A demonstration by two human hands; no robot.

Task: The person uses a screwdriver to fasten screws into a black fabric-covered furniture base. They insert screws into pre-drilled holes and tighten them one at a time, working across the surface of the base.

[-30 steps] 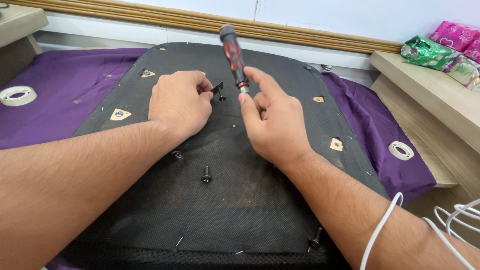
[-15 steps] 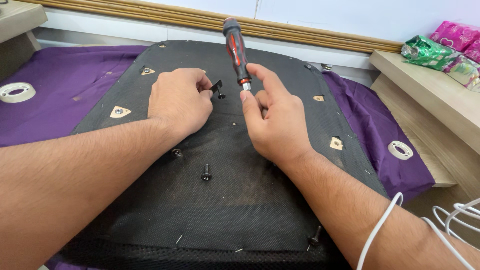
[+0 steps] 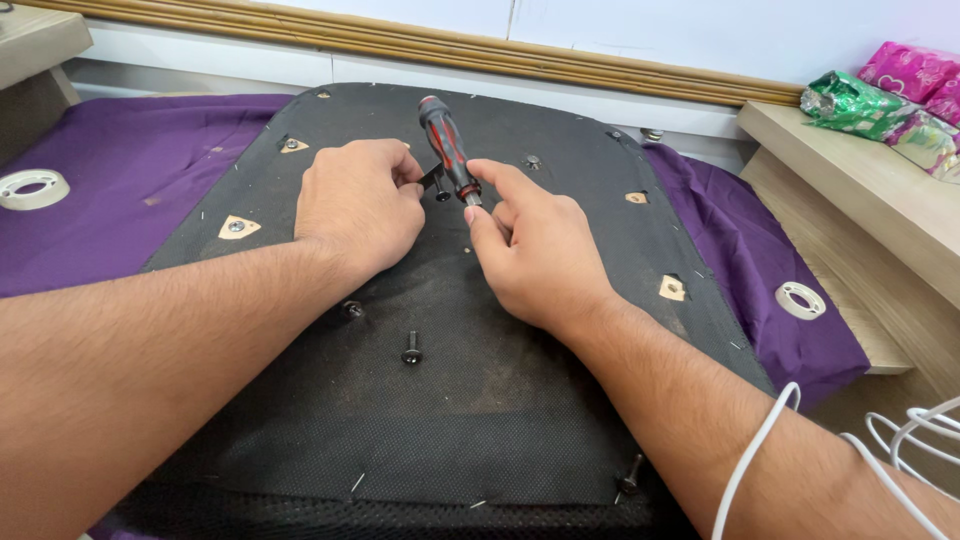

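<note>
Your right hand (image 3: 535,250) pinches the lower end of a screwdriver (image 3: 447,147) between thumb and forefinger, the other fingers curled loosely beneath. The screwdriver has a black-and-red handle and stands nearly upright, leaning a little to the far left, its tip hidden behind your fingers. Your left hand (image 3: 358,205) sits just left of it, closed into a loose fist, fingertips gripping a small black metal bracket (image 3: 431,178) right beside the screwdriver's shaft — how much of the bracket you hold cannot be told, since your knuckles cover it.

Both hands rest over the middle of a black fabric-covered seat base (image 3: 480,420), laid bottom-up on a purple cloth (image 3: 110,190). On the near side of your hands, a black bolt (image 3: 411,348) stands on the fabric, and another bolt head (image 3: 352,309) shows just under your left wrist. A third bolt (image 3: 629,474) sticks up near the base's near right corner, beside your right forearm.

Triangular cut-outs with metal inserts (image 3: 238,227) dot the base's edges — left, far and right. A roll of white tape (image 3: 33,187) lies on the cloth at far left, and a second white ring (image 3: 800,299) lies on the cloth at right. White cable (image 3: 760,450) crosses your right forearm. On the wooden shelf (image 3: 860,190) at far right lie green and pink packets (image 3: 880,95).
</note>
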